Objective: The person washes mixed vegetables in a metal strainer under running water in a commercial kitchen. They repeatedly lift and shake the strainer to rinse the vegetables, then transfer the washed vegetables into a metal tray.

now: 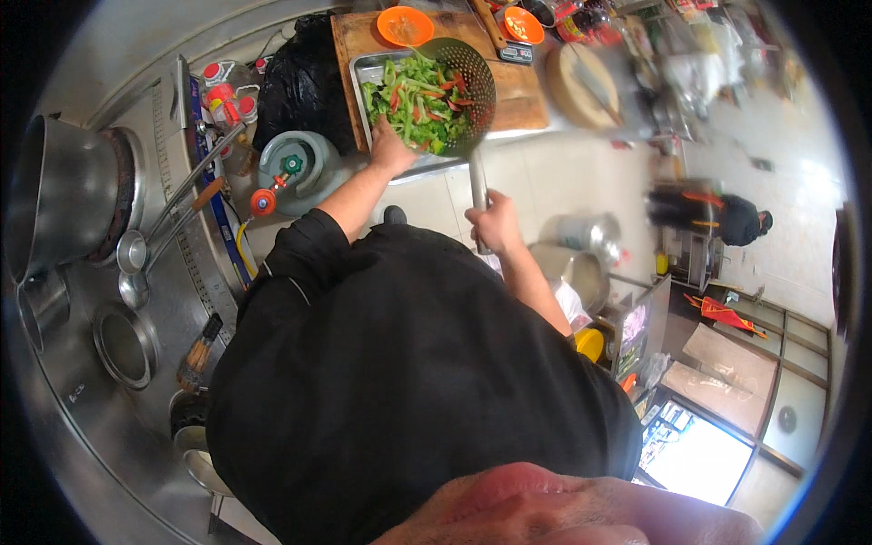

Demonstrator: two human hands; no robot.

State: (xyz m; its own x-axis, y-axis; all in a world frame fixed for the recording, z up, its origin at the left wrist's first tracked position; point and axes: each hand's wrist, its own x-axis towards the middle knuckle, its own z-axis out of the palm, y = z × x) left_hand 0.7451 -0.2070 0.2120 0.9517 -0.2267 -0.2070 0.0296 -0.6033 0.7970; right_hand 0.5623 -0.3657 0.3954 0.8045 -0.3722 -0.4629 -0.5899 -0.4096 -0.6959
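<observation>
My right hand is closed around the metal handle of a large perforated strainer. Its round bowl is tilted over the right side of a rectangular metal tray. Cut broccoli and orange-red slices, probably carrot, are heaped in the tray and against the strainer. At the tray's near left corner is my left hand, its fingertips at the vegetables. Whether those fingers grip the rim or only touch the food cannot be told. A wooden cutting board lies under the tray.
Orange bowls and a small digital scale sit on the board. A gas cylinder stands below at left. Along the left run a steel range with a large pot and ladles. Another person is far right.
</observation>
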